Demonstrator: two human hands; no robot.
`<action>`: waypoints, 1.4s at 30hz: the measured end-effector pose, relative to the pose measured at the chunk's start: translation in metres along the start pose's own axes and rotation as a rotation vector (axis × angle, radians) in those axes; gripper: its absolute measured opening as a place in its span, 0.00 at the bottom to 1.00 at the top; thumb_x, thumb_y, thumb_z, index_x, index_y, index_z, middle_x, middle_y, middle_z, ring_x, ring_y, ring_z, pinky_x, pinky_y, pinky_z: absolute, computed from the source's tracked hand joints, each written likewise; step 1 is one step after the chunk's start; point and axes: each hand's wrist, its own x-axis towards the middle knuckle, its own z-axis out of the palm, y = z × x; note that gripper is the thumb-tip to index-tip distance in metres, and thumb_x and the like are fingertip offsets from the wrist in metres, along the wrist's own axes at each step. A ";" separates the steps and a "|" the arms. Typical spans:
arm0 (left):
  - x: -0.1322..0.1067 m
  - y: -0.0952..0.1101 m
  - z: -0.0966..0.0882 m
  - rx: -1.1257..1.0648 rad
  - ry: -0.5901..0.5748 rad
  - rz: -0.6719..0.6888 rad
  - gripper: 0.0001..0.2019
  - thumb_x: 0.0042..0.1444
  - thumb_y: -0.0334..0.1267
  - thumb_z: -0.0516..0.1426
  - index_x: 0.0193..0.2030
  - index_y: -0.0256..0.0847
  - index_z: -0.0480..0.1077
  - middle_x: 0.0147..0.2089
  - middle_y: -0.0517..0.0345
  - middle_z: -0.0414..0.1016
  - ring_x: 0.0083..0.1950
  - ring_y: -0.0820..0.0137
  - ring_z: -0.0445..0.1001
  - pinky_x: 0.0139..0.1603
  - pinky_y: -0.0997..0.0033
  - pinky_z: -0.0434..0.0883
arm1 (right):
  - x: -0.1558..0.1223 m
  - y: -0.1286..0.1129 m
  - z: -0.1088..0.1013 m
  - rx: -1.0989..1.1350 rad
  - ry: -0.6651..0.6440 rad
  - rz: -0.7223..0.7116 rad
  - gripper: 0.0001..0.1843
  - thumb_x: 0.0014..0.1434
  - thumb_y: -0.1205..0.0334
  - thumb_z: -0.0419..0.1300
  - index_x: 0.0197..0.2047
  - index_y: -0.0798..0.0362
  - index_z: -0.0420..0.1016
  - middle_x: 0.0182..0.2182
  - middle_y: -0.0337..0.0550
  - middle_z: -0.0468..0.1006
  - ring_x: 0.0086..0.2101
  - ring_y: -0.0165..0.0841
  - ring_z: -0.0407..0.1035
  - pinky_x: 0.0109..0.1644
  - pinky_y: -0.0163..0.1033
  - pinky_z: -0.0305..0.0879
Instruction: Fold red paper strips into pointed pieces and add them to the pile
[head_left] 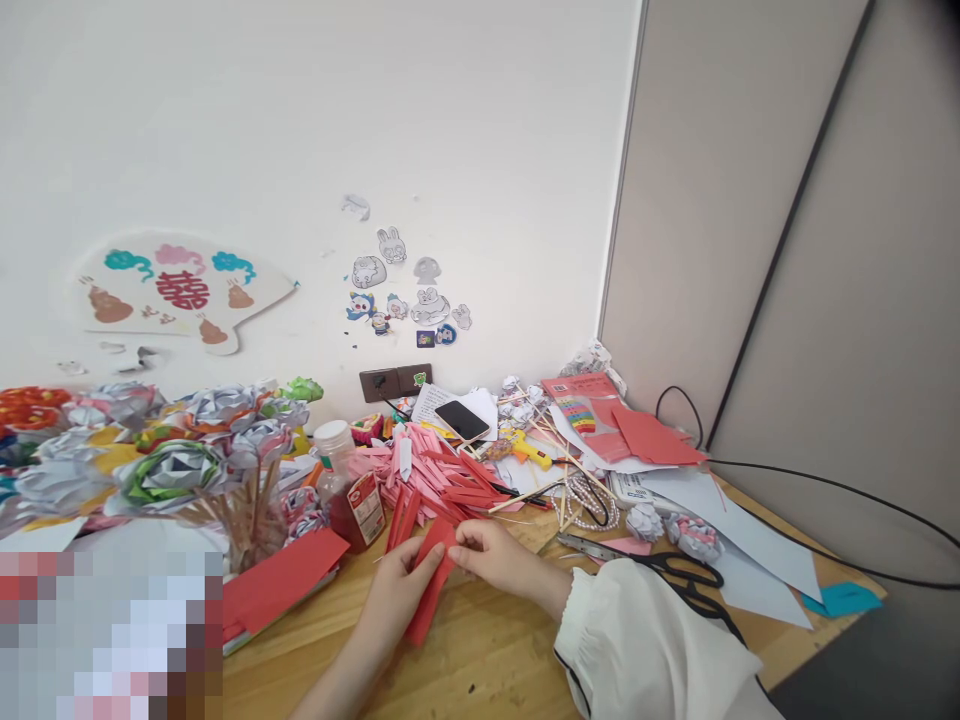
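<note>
Over the front of the wooden table I hold a folded strip of red paper [429, 608] between both hands. My left hand [403, 580] is closed on it, thumb on top. The fingers of my right hand [491, 553] pinch its upper right edge. Just beyond my hands lies a heap of pink and red paper strips [435, 465]. To the left of the heap stands a bottle of red liquid with a white cap [334, 440], a small red box [367, 508] in front of it. A stack of red paper [285, 580] lies left of my left hand.
Folded paper flowers [172, 470] on sticks fill the left side. Black-handled scissors [675, 575], a pearl string [589, 500], a yellow glue gun [531, 450] and a phone [461, 421] lie to the right and behind. White sheets [750, 525] cover the right end; a black cable [840, 478] crosses there.
</note>
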 end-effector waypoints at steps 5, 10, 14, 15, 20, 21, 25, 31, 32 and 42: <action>0.001 -0.003 0.000 -0.106 -0.065 -0.062 0.15 0.40 0.47 0.56 0.26 0.35 0.71 0.27 0.56 0.75 0.31 0.65 0.69 0.33 0.72 0.65 | 0.000 -0.003 0.000 0.061 0.011 0.026 0.12 0.53 0.60 0.47 0.22 0.55 0.56 0.18 0.33 0.59 0.20 0.23 0.55 0.23 0.28 0.52; 0.000 0.000 -0.001 -0.321 -0.154 -0.153 0.17 0.43 0.48 0.53 0.32 0.35 0.70 0.28 0.56 0.74 0.30 0.68 0.70 0.32 0.72 0.65 | 0.000 -0.003 -0.007 0.017 0.052 0.027 0.09 0.50 0.66 0.47 0.19 0.55 0.55 0.17 0.33 0.55 0.21 0.23 0.51 0.23 0.28 0.47; -0.005 0.005 -0.001 -0.502 -0.193 -0.269 0.19 0.46 0.51 0.50 0.32 0.35 0.68 0.28 0.54 0.74 0.28 0.70 0.70 0.29 0.72 0.65 | -0.002 -0.007 -0.010 -0.051 0.022 -0.017 0.09 0.48 0.68 0.46 0.18 0.55 0.53 0.17 0.33 0.53 0.21 0.23 0.49 0.23 0.29 0.45; -0.007 0.007 0.000 -0.520 -0.190 -0.289 0.18 0.45 0.51 0.51 0.31 0.35 0.68 0.27 0.54 0.74 0.28 0.70 0.70 0.28 0.73 0.65 | -0.002 -0.008 -0.010 -0.068 0.013 -0.029 0.09 0.48 0.68 0.46 0.18 0.55 0.53 0.17 0.32 0.53 0.21 0.23 0.49 0.23 0.29 0.45; -0.013 0.017 0.004 -0.520 -0.173 -0.353 0.18 0.41 0.51 0.54 0.29 0.35 0.68 0.25 0.54 0.74 0.27 0.70 0.71 0.26 0.73 0.65 | -0.003 -0.012 -0.009 -0.196 0.013 -0.056 0.08 0.46 0.70 0.45 0.17 0.55 0.52 0.17 0.32 0.53 0.21 0.23 0.48 0.22 0.29 0.43; -0.014 0.018 0.004 -0.514 -0.178 -0.363 0.19 0.41 0.52 0.54 0.29 0.35 0.68 0.26 0.54 0.74 0.27 0.70 0.71 0.27 0.73 0.65 | -0.003 -0.012 -0.009 -0.225 0.018 -0.051 0.09 0.46 0.70 0.46 0.17 0.55 0.52 0.16 0.32 0.52 0.20 0.23 0.48 0.22 0.29 0.43; -0.012 0.015 0.003 -0.502 -0.199 -0.383 0.18 0.38 0.51 0.57 0.27 0.36 0.69 0.24 0.56 0.74 0.27 0.70 0.71 0.29 0.71 0.66 | -0.003 -0.009 -0.008 -0.284 0.029 -0.040 0.09 0.45 0.70 0.47 0.16 0.55 0.51 0.16 0.32 0.52 0.20 0.23 0.48 0.22 0.29 0.42; -0.006 0.003 -0.001 -0.518 -0.302 -0.337 0.14 0.35 0.46 0.60 0.24 0.35 0.70 0.23 0.61 0.72 0.25 0.73 0.68 0.30 0.73 0.65 | -0.002 -0.009 -0.008 -0.216 0.007 -0.027 0.08 0.45 0.70 0.46 0.17 0.55 0.54 0.16 0.32 0.53 0.20 0.23 0.49 0.22 0.29 0.43; -0.005 0.003 -0.001 -0.496 -0.306 -0.328 0.15 0.35 0.46 0.60 0.24 0.35 0.70 0.22 0.60 0.72 0.25 0.73 0.68 0.30 0.73 0.65 | -0.002 -0.009 -0.008 -0.193 -0.003 -0.025 0.08 0.45 0.70 0.46 0.17 0.55 0.55 0.16 0.32 0.53 0.20 0.23 0.49 0.22 0.29 0.43; -0.009 0.011 -0.004 -0.507 -0.330 -0.346 0.16 0.40 0.49 0.56 0.25 0.36 0.69 0.23 0.57 0.74 0.26 0.72 0.70 0.29 0.73 0.66 | -0.004 -0.010 -0.008 -0.149 -0.043 -0.025 0.08 0.44 0.70 0.46 0.16 0.55 0.52 0.16 0.32 0.51 0.20 0.23 0.46 0.21 0.29 0.42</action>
